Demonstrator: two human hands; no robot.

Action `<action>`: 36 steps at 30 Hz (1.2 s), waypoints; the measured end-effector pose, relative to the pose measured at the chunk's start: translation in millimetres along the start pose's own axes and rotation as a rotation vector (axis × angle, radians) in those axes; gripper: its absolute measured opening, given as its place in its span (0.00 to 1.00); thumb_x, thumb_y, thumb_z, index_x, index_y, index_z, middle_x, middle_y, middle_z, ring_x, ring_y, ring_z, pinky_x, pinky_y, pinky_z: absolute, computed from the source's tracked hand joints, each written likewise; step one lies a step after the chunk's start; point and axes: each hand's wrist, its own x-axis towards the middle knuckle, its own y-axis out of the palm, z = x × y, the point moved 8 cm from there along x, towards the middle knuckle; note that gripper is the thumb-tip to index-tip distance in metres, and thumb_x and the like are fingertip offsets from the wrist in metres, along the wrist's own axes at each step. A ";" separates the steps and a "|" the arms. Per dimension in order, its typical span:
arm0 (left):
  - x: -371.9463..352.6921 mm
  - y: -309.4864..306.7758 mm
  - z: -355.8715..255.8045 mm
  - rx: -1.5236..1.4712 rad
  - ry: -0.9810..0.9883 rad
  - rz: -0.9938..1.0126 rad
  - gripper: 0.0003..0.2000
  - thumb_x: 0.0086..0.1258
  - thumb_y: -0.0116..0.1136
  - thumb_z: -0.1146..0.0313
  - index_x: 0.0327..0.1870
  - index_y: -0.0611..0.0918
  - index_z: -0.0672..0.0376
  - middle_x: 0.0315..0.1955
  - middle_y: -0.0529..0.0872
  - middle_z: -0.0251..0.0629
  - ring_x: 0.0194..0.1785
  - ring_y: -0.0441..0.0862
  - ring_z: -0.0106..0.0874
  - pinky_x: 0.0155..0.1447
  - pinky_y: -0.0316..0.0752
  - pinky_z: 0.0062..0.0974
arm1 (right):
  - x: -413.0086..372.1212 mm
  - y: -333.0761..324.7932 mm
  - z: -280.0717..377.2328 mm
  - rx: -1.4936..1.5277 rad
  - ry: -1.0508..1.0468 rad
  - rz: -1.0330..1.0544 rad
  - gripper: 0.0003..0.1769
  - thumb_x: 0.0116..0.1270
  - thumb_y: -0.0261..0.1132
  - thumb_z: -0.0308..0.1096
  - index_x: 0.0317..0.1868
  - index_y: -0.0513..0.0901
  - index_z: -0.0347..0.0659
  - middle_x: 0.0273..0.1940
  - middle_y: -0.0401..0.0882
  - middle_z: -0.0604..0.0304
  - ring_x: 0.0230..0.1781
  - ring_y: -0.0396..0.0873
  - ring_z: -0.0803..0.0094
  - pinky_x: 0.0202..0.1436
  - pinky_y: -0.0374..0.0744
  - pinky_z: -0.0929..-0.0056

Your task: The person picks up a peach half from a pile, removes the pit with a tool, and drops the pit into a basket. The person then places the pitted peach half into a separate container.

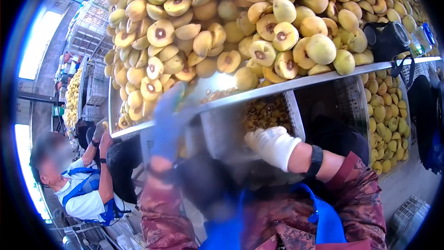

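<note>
Halved yellow peaches [161, 33], many with the brown pit showing, are heaped on a metal table [259, 88]. My left hand [167, 120], in a blue-grey glove, reaches over the table's front edge beside the fruit. Motion smears its fingers, so its grip does not show. My right hand [273, 146], in a white glove, is below the edge with its fingers curled. What it holds, if anything, is hidden. Just beyond it, brown and yellow scraps [269, 113] lie in a crate [296, 115] under the table.
A co-worker [88, 176] sits at the left, hands at the table corner. A black strapped object [386, 40] rests on the table at right. Below stands a crate of peaches [385, 125]. A pale crate [409, 217] is on the floor at lower right.
</note>
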 end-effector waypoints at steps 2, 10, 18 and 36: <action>30.5 60.5 -45.4 0.264 0.211 0.152 0.29 0.63 0.67 0.59 0.65 0.75 0.60 0.51 0.83 0.48 0.54 0.81 0.37 0.59 0.75 0.31 | -3.7 -4.1 6.9 -0.097 -0.056 -0.086 0.02 0.62 0.59 0.30 0.35 0.77 0.45 0.27 0.80 0.58 0.25 0.84 0.63 0.21 0.78 0.63; 74.3 163.8 -43.4 0.506 0.018 0.476 0.33 0.57 0.65 0.55 0.63 0.73 0.59 0.48 0.82 0.60 0.54 0.79 0.54 0.59 0.73 0.45 | 0.3 -8.2 0.5 0.105 0.037 0.059 0.07 0.62 0.61 0.29 0.40 0.80 0.37 0.36 0.83 0.48 0.37 0.85 0.51 0.39 0.82 0.59; 39.9 80.7 -3.0 -1.206 -0.229 0.164 0.26 0.73 0.55 0.56 0.64 0.72 0.66 0.55 0.81 0.48 0.52 0.83 0.41 0.52 0.83 0.36 | -1.1 -33.8 -2.9 0.381 -0.062 -0.225 0.10 0.66 0.59 0.36 0.44 0.77 0.42 0.34 0.82 0.47 0.32 0.84 0.54 0.32 0.78 0.58; -19.1 78.1 -28.9 -0.992 -0.087 -0.069 0.23 0.78 0.44 0.55 0.61 0.75 0.67 0.55 0.80 0.47 0.59 0.78 0.42 0.67 0.71 0.48 | 32.4 -51.3 -8.8 0.711 0.234 -0.298 0.21 0.63 0.64 0.36 0.51 0.69 0.33 0.34 0.79 0.37 0.38 0.80 0.40 0.41 0.77 0.49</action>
